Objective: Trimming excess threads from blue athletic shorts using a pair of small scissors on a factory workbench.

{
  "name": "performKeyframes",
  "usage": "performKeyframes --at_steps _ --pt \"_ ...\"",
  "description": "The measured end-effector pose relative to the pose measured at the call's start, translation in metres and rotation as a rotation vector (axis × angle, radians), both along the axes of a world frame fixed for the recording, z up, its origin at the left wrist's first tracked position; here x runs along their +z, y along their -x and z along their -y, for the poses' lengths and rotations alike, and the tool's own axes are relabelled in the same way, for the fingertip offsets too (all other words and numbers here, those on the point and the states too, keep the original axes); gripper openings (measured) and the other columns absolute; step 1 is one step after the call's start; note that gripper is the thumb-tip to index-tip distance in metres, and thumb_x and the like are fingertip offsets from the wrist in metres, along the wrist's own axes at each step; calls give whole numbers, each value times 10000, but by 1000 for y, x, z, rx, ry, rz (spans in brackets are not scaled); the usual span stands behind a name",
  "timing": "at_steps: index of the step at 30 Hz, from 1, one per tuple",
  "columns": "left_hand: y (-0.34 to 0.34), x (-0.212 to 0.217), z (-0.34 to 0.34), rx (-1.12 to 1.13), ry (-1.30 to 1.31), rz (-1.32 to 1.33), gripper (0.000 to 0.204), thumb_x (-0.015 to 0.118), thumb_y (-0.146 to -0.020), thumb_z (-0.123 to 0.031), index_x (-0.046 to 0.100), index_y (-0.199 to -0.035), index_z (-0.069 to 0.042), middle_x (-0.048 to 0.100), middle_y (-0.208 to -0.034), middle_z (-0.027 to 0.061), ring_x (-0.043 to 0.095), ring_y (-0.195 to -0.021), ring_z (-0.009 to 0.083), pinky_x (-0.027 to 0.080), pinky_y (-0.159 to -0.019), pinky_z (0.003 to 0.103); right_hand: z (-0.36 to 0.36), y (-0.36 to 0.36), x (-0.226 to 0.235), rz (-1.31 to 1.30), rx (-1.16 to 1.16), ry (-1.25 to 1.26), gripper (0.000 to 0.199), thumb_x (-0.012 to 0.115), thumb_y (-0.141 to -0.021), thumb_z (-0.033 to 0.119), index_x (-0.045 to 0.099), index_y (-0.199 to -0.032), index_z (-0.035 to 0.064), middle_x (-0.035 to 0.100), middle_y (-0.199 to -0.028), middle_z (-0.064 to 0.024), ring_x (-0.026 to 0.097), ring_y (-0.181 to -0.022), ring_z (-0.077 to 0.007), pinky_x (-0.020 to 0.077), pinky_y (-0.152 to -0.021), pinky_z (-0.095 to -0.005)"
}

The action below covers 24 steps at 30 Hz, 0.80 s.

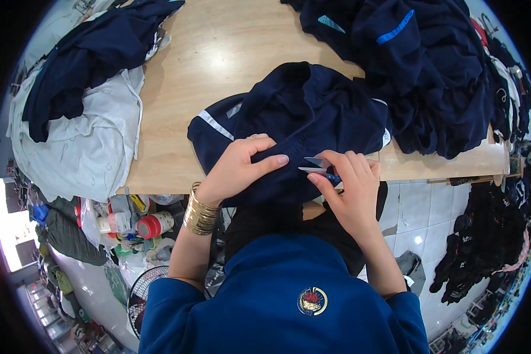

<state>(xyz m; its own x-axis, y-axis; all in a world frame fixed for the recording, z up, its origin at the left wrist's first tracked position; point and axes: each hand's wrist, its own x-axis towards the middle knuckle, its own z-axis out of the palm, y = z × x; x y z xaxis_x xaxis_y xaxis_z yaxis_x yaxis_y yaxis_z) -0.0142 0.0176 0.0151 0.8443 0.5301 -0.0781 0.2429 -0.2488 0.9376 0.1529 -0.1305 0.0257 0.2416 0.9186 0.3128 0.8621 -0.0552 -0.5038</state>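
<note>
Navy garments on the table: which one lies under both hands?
The middle garment, with white stripes. The left garment lies over white cloth; the right heap shows a bright blue strip.

The left hand (239, 168) is on the dark blue garment (342, 103); the right hand (357, 186) holds little scissors (312, 170) over it.

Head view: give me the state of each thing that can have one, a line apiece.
Small scissors: blades apart, in the right hand
Left hand: on the navy garment, grip unclear
Navy garment: bunched on the table
Navy clothes at right: heaped, crumpled
White cloth: crumpled, at the table's left
Fan: partly hidden, running or not unclear
</note>
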Motion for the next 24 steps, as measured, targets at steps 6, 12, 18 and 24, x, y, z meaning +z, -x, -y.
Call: performKeyframes --at_steps 6,12,18,24 --pt "2 11 11 74 30 38 288 676 -809 -236 564 -790 29 445 -671 61 409 -667 154 353 -621 276 -4 2 3 73 11 -43 254 692 -769 302 621 -943 132 501 -737 -5 483 -708 -163 280 -712 -348" --pt "3 11 14 108 -56 36 270 676 -808 -226 569 -779 21 456 -667 57 413 -657 163 349 -614 277 -7 2 9 114 38 -36 239 702 -755 291 629 -936 154 492 -723 -3 475 -697 -154 278 -714 -351" --pt "2 12 14 117 -77 24 267 684 -799 -227 577 -774 16 471 -657 58 420 -638 165 347 -602 280 -8 1 9 158 32 -54 237 712 -735 278 634 -931 170 472 -708 3 470 -689 -149 282 -713 -354" --pt "2 13 16 133 -45 4 257 684 -800 -219 581 -776 15 476 -658 54 425 -643 157 349 -603 279 -8 0 8 159 38 -50 238 715 -730 277 639 -929 172 466 -700 6 468 -685 -147 282 -711 -351"
